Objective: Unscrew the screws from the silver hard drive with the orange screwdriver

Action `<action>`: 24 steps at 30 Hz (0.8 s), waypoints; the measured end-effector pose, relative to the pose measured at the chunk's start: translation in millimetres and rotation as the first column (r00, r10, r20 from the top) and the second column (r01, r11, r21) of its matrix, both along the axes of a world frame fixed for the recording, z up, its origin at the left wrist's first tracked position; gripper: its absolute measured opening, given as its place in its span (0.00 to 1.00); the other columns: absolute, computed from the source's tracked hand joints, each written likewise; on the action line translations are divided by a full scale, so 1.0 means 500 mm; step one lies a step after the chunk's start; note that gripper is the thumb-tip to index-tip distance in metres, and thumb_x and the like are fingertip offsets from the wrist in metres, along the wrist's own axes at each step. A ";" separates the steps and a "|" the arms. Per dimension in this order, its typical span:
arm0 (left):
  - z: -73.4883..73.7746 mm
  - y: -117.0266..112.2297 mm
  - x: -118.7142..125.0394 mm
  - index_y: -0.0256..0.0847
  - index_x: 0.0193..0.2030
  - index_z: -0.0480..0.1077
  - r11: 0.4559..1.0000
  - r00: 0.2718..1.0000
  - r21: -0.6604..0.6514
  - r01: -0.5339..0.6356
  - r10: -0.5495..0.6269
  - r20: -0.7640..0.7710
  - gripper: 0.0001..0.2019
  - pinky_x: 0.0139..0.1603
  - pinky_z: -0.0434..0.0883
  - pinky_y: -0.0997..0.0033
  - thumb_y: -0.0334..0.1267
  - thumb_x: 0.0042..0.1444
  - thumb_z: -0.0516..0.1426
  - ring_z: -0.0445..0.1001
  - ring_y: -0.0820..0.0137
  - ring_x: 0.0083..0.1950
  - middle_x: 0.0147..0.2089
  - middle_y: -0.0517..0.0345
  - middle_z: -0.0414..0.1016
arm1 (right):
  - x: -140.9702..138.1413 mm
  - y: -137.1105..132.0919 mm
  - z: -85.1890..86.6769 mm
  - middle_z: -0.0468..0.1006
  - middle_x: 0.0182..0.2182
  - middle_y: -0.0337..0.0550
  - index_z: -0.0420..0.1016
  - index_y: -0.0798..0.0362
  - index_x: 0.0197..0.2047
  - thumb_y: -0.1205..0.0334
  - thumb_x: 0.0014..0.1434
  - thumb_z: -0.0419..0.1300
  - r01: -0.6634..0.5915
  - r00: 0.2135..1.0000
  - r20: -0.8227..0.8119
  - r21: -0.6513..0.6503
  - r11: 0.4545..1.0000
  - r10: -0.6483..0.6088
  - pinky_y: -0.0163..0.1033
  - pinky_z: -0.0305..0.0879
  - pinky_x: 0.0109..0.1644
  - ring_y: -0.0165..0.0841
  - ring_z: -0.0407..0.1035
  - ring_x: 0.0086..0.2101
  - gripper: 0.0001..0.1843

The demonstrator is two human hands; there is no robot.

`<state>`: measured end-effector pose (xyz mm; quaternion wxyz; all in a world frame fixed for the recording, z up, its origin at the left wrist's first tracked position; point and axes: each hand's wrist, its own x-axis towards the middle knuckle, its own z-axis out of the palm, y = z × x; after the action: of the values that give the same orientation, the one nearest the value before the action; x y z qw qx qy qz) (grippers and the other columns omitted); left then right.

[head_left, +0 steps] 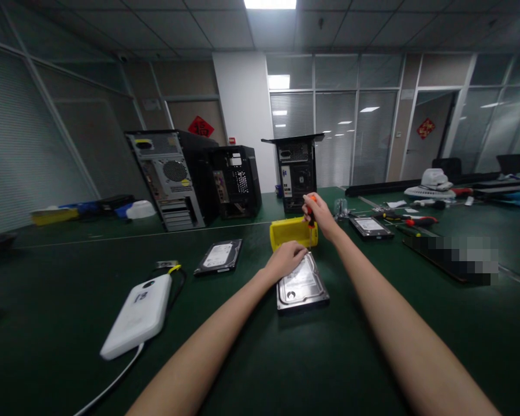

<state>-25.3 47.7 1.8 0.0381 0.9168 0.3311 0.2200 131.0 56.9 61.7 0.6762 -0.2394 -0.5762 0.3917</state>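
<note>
A silver hard drive lies on the green table in front of me, its label side up. My left hand is curled over its far left part, holding it down; the fingertips are close to the screwdriver's tip. My right hand grips a screwdriver by its orange and black handle. The shaft points down, with the tip at the drive's far edge. Just behind the drive sits a yellow tray, partly covered by both hands.
Two more hard drives lie left and right. A white power bank with a cable is at front left. Computer cases stand behind. Pliers and a dark, partly pixelated flat object are on the right.
</note>
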 end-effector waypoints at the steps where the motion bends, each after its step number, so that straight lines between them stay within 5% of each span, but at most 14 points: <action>1: 0.000 0.000 0.000 0.37 0.35 0.76 1.000 1.000 0.004 0.002 -0.002 0.000 0.17 0.38 0.64 0.72 0.42 0.63 0.47 0.71 0.67 0.38 0.36 0.52 0.76 | 0.000 0.000 0.000 0.62 0.19 0.26 0.58 0.50 0.34 0.47 0.55 0.58 0.001 1.000 0.000 0.001 1.000 -0.001 0.29 0.66 0.24 0.20 0.55 0.15 0.17; 24: 0.003 -0.005 -0.002 0.37 0.33 0.75 1.000 1.000 0.004 -0.006 0.006 -0.011 0.18 0.38 0.64 0.72 0.42 0.63 0.47 0.72 0.67 0.37 0.35 0.52 0.75 | -0.003 0.003 -0.003 0.61 0.18 0.25 0.58 0.50 0.33 0.46 0.53 0.59 -0.006 1.000 -0.010 -0.012 1.000 0.006 0.29 0.66 0.24 0.19 0.55 0.15 0.18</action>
<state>-26.5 45.2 3.4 0.0340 0.9171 0.3336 0.2155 129.5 58.4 60.4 0.6764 -0.2398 -0.5713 0.3983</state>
